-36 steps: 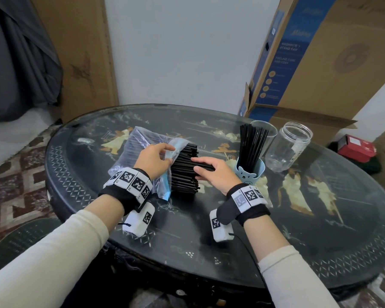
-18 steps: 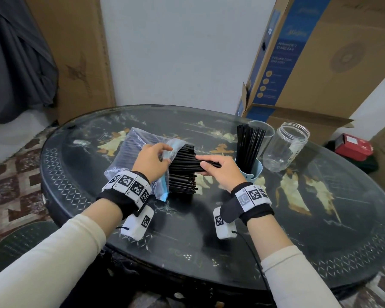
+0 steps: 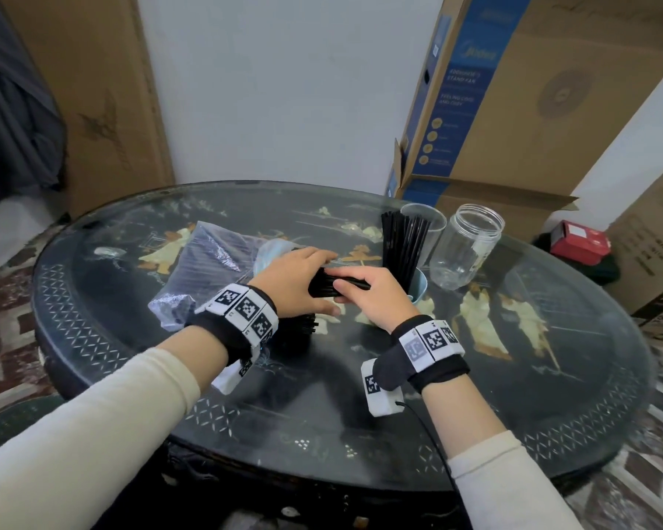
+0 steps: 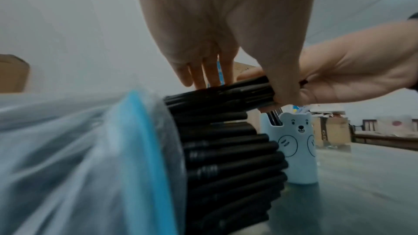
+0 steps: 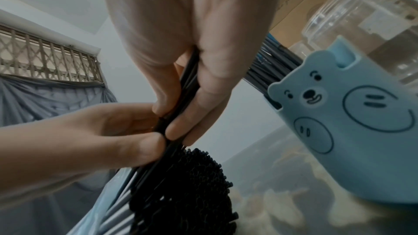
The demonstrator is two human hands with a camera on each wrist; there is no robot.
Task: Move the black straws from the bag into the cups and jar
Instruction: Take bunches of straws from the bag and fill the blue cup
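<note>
1. Bag (image 3: 207, 269): clear plastic with a blue rim, lying on its side at the left of the worktop (image 3: 552, 395), mouth facing right. A thick bundle of black straws (image 4: 226, 149) projects from the mouth, their open ends seen in the right wrist view.
2. Left hand (image 3: 295, 285): positioned over the bag's mouth, thumb and fingers (image 4: 203, 76) curled around a small bunch of straws (image 3: 322, 286) raised above the main bundle; the grip is plain in the left wrist view.
3. Right hand (image 3: 376, 300): immediately right of the left hand and touching it, grasping the same small bunch, with thumb and fingers (image 5: 181, 128) pinched around the straws.
4. Blue bear cup (image 5: 350, 113): upright just right of the hands, bearing a printed bear face and already holding a standing cluster of black straws (image 3: 402, 242) that lean slightly to the left.
5. Clear cup (image 3: 433, 223): behind the blue bear cup, on the far side, partly hidden by the standing straws.
6. Clear jar (image 3: 464, 246): upright, lidless, to the right of the cups.
7. Cardboard box (image 3: 532, 109): brown with a blue printed side, beyond the worktop's far right edge.
</note>
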